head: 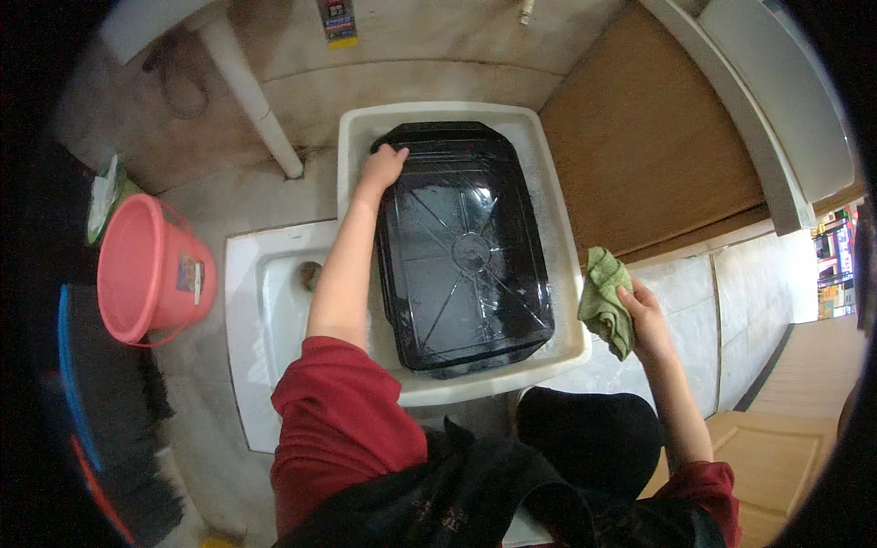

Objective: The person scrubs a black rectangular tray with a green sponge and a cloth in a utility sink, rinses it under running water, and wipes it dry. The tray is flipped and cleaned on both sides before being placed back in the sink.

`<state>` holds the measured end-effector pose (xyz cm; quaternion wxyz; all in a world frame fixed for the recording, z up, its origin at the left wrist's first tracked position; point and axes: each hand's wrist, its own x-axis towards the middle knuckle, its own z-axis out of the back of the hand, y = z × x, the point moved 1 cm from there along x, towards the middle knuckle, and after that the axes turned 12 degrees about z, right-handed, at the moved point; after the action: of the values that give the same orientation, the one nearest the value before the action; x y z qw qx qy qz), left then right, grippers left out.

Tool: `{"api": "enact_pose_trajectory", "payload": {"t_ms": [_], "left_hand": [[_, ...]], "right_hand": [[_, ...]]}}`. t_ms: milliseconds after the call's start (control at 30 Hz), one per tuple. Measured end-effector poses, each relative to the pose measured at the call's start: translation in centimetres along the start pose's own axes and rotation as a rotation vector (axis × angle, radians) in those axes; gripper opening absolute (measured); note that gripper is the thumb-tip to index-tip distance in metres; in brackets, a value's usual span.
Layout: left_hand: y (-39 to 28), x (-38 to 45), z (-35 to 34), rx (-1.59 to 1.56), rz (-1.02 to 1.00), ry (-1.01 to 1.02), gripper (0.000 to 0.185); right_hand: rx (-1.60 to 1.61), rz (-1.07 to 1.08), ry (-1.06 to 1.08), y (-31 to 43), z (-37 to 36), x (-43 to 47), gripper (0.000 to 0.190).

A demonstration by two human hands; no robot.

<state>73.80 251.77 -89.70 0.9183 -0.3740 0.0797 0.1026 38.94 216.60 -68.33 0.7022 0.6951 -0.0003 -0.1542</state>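
A wet black plastic tray (445,288), ribbed and seen from its underside, lies in a large white tub (479,390). A little soapy water shows in the tub along the tray's side. My left hand (385,166) grips the tray's upper left rim, its fingertips partly hidden over the edge. Right of the tub, my right hand (647,316) holds a crumpled green cloth (606,301) up in the air, apart from the tray.
Left of the tub, a white ceramic squat toilet (246,329) is set in the floor, partly under my forearm. A pink bucket (178,274) stands farther left, near broom bristles (130,411). A white pipe (250,96) meets the floor behind. A brown panel (651,151) rises at the right.
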Motion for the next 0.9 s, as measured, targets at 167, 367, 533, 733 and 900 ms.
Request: {"api": "enact_pose_trajectory", "payload": {"t_ms": [167, 367, 533, 733, 900], "left_hand": [[-2.1, -1.6, 1.7, -0.464, -0.017, 0.166, 0.033], [-4.7, -6.6, 5.2, -0.675, -0.030, 0.099, 0.023], [-6.5, -10.4, 7.7, -0.819, -0.093, 0.171, 0.025], [-7.5, -13.6, 9.6, -0.915, -0.252, 0.250, 0.025], [-7.1, -15.1, 10.2, -1.009, -0.239, 0.177, 0.024]], "right_hand": [[0.093, 0.009, -0.013, -4.3, 0.8, 2.5, 0.037], [-0.046, 0.373, -0.118, -6.2, -2.6, 13.0, 0.031], [0.039, 0.377, -0.152, -2.8, -5.6, 17.4, 0.034], [-0.235, 0.547, -0.208, 1.2, -6.8, 21.5, 0.036], [-0.393, 0.637, -0.184, 1.7, -7.2, 20.6, 0.038]]}}
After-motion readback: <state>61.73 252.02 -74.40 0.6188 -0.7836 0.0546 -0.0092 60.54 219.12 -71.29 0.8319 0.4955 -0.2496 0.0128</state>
